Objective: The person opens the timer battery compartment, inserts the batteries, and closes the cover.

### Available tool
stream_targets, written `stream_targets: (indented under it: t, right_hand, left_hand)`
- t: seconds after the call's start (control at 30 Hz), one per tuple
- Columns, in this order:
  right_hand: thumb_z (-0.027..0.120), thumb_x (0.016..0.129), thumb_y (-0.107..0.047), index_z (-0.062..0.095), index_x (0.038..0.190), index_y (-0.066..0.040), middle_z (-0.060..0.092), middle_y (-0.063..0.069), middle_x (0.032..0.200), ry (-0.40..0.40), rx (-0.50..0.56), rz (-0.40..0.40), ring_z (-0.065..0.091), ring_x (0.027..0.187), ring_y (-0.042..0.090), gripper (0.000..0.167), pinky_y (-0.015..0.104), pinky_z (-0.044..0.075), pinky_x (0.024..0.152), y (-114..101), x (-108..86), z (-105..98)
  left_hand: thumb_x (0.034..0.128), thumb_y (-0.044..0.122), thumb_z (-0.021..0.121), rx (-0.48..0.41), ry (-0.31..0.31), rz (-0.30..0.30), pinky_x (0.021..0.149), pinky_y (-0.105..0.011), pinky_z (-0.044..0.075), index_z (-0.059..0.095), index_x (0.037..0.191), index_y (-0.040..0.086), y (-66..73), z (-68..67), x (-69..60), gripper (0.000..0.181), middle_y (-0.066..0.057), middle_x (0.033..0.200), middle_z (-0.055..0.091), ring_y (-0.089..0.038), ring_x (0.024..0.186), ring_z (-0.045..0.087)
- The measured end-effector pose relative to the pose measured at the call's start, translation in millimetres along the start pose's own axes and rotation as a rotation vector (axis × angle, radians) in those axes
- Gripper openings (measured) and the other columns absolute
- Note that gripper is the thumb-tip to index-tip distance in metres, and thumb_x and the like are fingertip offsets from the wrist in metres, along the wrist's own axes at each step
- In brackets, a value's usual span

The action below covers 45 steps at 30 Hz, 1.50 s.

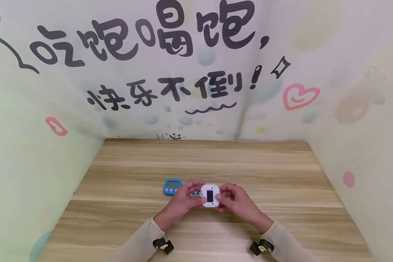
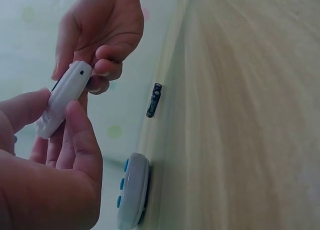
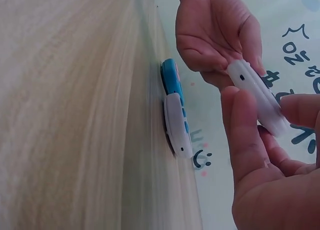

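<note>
A white rounded-square device (image 1: 210,202) is held above the table between both hands, its back with a dark rectangle facing up in the head view. My left hand (image 1: 181,200) pinches its left edge, thumb on the back; my right hand (image 1: 239,202) pinches the right edge the same way. Both wrist views show the device edge-on, white (image 2: 64,99) (image 3: 257,96), with thumb on one face and fingers on the other. On the table behind my left hand lie a blue device (image 1: 173,186) with a grey screen and a white one with blue buttons (image 3: 176,122), mostly hidden in the head view.
A small dark patterned object (image 2: 154,100) lies on the table, mostly hidden behind my right hand in the head view. The wood-grain table (image 1: 209,156) meets printed walls (image 1: 216,123) at the back and on both sides.
</note>
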State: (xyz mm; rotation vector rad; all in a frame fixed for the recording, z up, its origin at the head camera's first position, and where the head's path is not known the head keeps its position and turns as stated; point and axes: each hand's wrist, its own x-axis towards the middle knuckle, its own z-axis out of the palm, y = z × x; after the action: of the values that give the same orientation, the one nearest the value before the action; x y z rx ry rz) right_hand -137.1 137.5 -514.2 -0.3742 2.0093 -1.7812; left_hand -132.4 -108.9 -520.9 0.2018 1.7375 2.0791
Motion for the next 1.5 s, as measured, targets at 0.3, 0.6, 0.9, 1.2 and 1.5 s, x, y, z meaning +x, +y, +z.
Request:
stream_targets:
  t: [0.3, 0.6, 0.9, 1.2, 1.5]
  right_hand:
    - [0.066, 0.106, -0.015, 0.057, 0.128, 0.014, 0.075, 0.020, 0.105, -0.019, 0.065, 0.003, 0.079, 0.087, 0.023, 0.038, 0.034, 0.068, 0.079, 1, -1.3, 1]
    - [0.064, 0.107, -0.018, 0.055, 0.135, 0.000, 0.067, 0.026, 0.127, 0.020, 0.118, -0.039, 0.075, 0.105, 0.049, 0.035, 0.050, 0.066, 0.085, -1, -1.2, -4]
    - [0.067, 0.106, -0.018, 0.064, 0.133, -0.001, 0.068, 0.027, 0.129, 0.054, 0.056, -0.113, 0.076, 0.104, 0.044, 0.033, 0.052, 0.065, 0.088, -3, -1.6, -7]
    - [0.075, 0.100, -0.015, 0.063, 0.137, 0.002, 0.066, 0.027, 0.135, 0.089, -0.036, -0.107, 0.077, 0.098, 0.033, 0.042, 0.042, 0.067, 0.085, -2, 0.5, -9]
    - [0.086, 0.090, -0.016, 0.059, 0.144, -0.001, 0.071, 0.019, 0.115, 0.099, -0.213, -0.096, 0.071, 0.098, 0.024, 0.062, 0.024, 0.063, 0.077, -1, 0.3, -18]
  left_hand:
    - [0.0934, -0.002, 0.075, -0.030, 0.006, 0.010, 0.085, -0.033, 0.066, 0.051, 0.144, -0.002, 2.7, 0.8, 1.1, 0.056, -0.008, 0.123, 0.069, -0.012, 0.092, 0.074]
    - [0.0926, -0.001, 0.077, -0.007, 0.020, 0.054, 0.096, -0.030, 0.062, 0.052, 0.147, 0.000, 2.6, 4.1, 1.1, 0.060, -0.020, 0.142, 0.060, -0.035, 0.127, 0.067]
    - [0.0959, 0.001, 0.075, -0.021, -0.012, 0.066, 0.101, -0.030, 0.061, 0.044, 0.154, -0.002, 3.1, 4.7, 0.8, 0.065, -0.026, 0.151, 0.054, -0.043, 0.136, 0.060]
    - [0.0950, 0.008, 0.079, -0.009, 0.026, 0.034, 0.100, -0.029, 0.061, 0.047, 0.150, -0.001, 3.6, 7.8, 2.2, 0.064, -0.024, 0.150, 0.055, -0.038, 0.132, 0.063]
    - [0.0911, -0.002, 0.079, -0.003, 0.031, 0.037, 0.096, -0.029, 0.063, 0.052, 0.143, -0.001, 1.3, 11.9, 7.9, 0.059, -0.025, 0.148, 0.056, -0.023, 0.119, 0.070]
